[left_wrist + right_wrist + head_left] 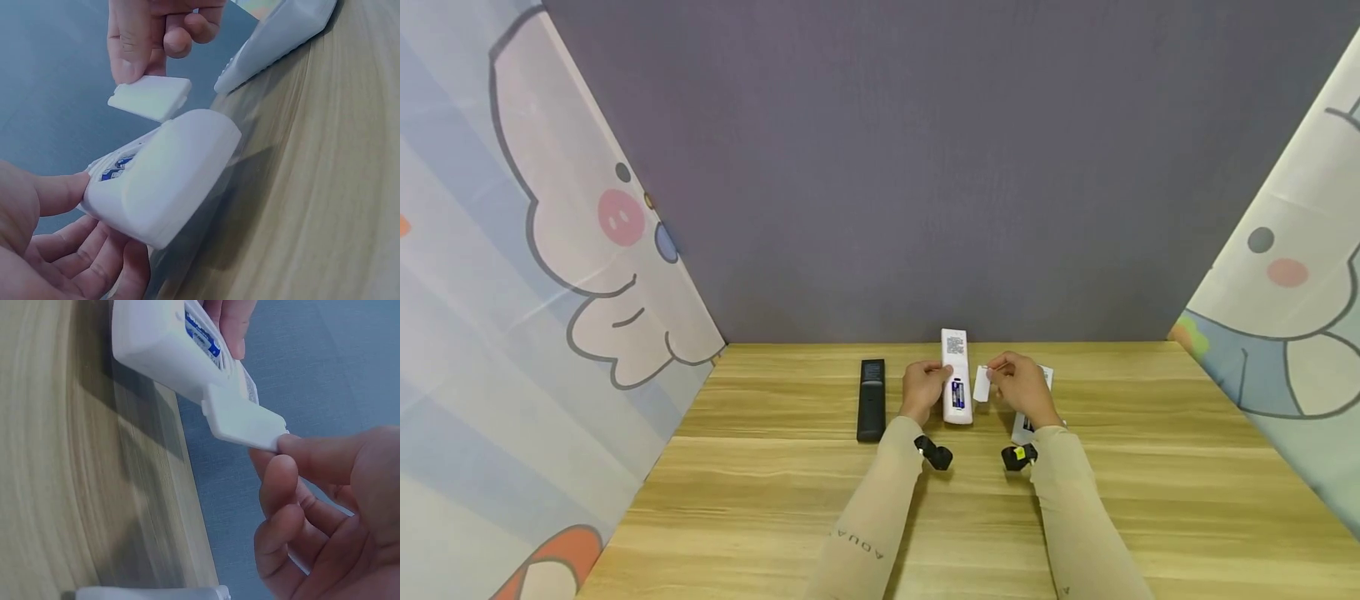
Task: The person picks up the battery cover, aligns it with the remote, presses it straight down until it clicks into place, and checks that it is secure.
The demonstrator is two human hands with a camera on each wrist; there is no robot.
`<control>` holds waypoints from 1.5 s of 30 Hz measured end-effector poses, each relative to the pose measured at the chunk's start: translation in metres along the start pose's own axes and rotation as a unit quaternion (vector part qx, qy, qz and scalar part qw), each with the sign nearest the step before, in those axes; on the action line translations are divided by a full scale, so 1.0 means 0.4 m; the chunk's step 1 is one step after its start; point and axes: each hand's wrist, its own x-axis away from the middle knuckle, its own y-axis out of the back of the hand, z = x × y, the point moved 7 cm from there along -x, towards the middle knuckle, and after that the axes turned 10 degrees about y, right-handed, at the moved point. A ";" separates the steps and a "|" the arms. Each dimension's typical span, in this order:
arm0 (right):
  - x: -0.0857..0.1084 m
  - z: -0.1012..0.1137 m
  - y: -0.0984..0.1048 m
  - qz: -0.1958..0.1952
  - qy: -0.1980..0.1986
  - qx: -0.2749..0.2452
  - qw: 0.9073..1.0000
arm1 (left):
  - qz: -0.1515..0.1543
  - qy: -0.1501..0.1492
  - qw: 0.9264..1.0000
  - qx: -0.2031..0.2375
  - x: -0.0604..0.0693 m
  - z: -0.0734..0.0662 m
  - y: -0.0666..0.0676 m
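Observation:
A white remote control (961, 368) is face down with its battery compartment uncovered, and blue batteries (958, 395) lie inside. My left hand (922, 388) grips it from the left side, thumb on the back face and fingers curled beneath; the left wrist view shows its near end raised off the table. My right hand (1024, 388) pinches a small white battery cover (982, 384) by one end, between thumb and fingers. In the head view the cover is just right of the remote. In the right wrist view the cover (244, 420) overlaps the remote's edge; whether they touch I cannot tell.
A black remote control (872, 408) lies face down left of my left hand. Another white remote (1022, 431) lies partly hidden under my right hand and wrist. The wooden table (790, 483) ends at a grey back wall (925, 208), with cartoon-printed curtains on both sides.

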 end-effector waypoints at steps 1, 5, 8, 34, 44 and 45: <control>0.000 0.001 0.001 -0.001 0.001 -0.001 1.000 | 0.001 -0.002 1.000 0.003 0.002 -0.001 0.000; 0.001 0.004 0.001 0.002 0.001 -0.005 1.000 | -0.001 -0.002 1.000 0.007 0.011 -0.003 0.003; 0.003 0.007 0.003 -0.002 0.004 -0.008 1.000 | -0.001 -0.004 1.000 0.004 0.016 -0.005 0.004; 0.006 0.016 0.007 -0.006 -0.008 -0.024 1.000 | 0.021 0.005 1.000 0.021 0.019 -0.012 0.012; 0.003 0.024 0.002 -0.004 -0.003 -0.034 0.999 | 0.022 -0.002 0.999 0.025 0.021 -0.014 0.011; 0.003 0.025 0.003 -0.004 -0.003 -0.036 0.999 | 0.022 -0.001 0.999 0.026 0.022 -0.016 0.011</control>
